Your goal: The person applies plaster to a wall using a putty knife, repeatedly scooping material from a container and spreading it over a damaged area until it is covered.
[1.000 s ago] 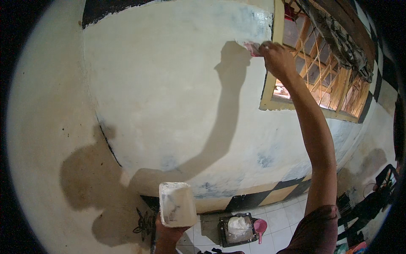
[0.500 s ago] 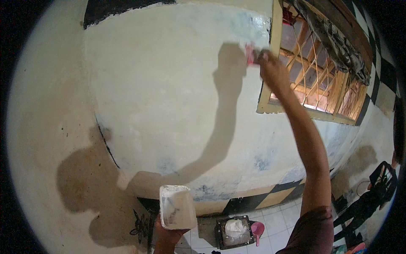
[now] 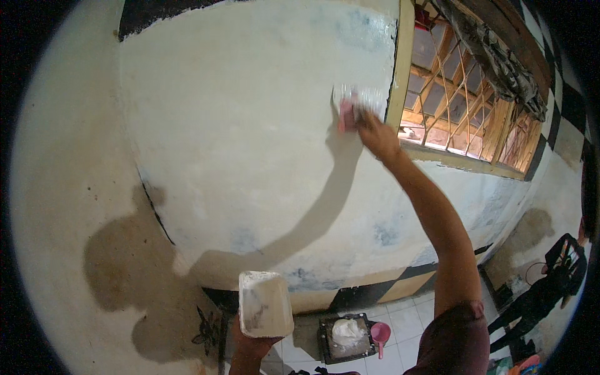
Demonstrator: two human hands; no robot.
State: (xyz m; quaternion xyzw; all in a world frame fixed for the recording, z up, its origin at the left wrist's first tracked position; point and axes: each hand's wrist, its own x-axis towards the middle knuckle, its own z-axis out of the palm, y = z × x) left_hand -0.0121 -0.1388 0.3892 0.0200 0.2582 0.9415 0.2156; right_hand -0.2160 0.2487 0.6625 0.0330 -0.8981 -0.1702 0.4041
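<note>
My right hand (image 3: pixel 375 134) is closed round the handle of a flat paintbrush (image 3: pixel 347 117), pink and dark and smeared by motion. The brush is against the cream-white wall (image 3: pixel 237 125), left of the window frame, with wet, shiny white streaks just above it. At the lower middle my left hand (image 3: pixel 253 340) grips a white rectangular plastic tub (image 3: pixel 265 306) from below. The tub is tilted so its inside shows, with whitish smears on its walls and rim; its contents cannot be made out clearly.
A window (image 3: pixel 459 94) with a metal grille and a bunched dark curtain is at upper right. Below, a dark-edged stand (image 3: pixel 344 353) bears a white bag-like lump, beside a pink dipper (image 3: pixel 380 332). Another person (image 3: pixel 537 300) in dark clothes stands at far right.
My right hand has moved down and left with the brush, away from the window frame. Fresh wet streaks show above it. The left hand and tub have hardly moved.
</note>
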